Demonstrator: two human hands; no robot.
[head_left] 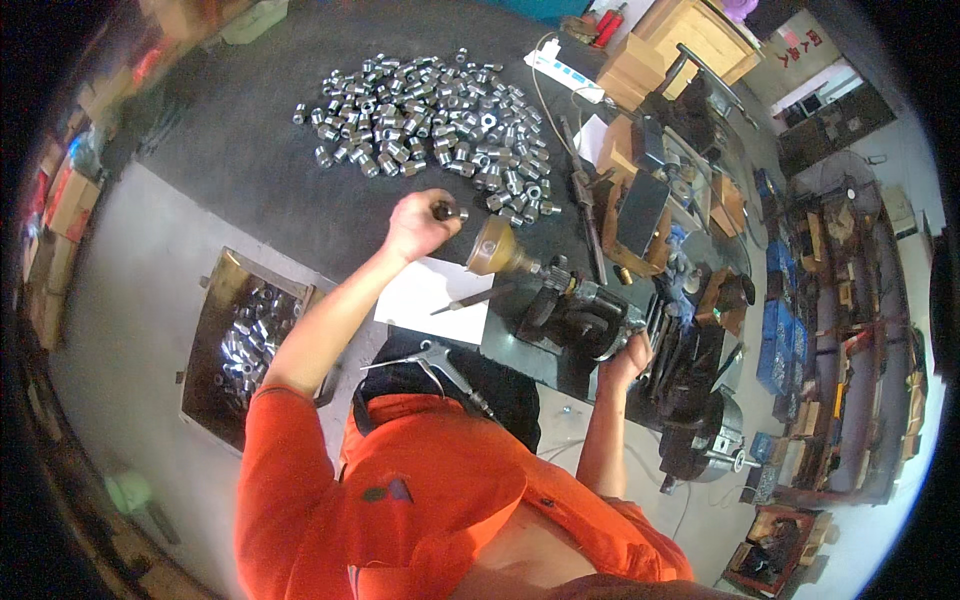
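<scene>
Head view. I watch the left hand (422, 226) above the worktop (235, 140), its grip closed, fingers curled around a single metal fitting (450, 211) whose end shows past the thumb side. Just beside it, toward the right, stands the mouth of a brass-coloured cone (494, 249), mounted at the front of a dark machine (592, 312). The right hand (630, 358) is at the machine's rear end with its fingers bent; from my station I cannot tell how far that grip is closed, or on which part. Beyond the left hand, a loose pile of similar fittings (430, 118) (some on end, others on their sides) spreads over the dark surface. Nearer the person, a white sheet (408, 302) lies under a slim pointed tool (470, 299). A grey blow gun (445, 368) rests in front of the orange shirt (420, 470). At left, below worktop height, I note an open box (206, 340) containing more shiny metal pieces (255, 345).
</scene>
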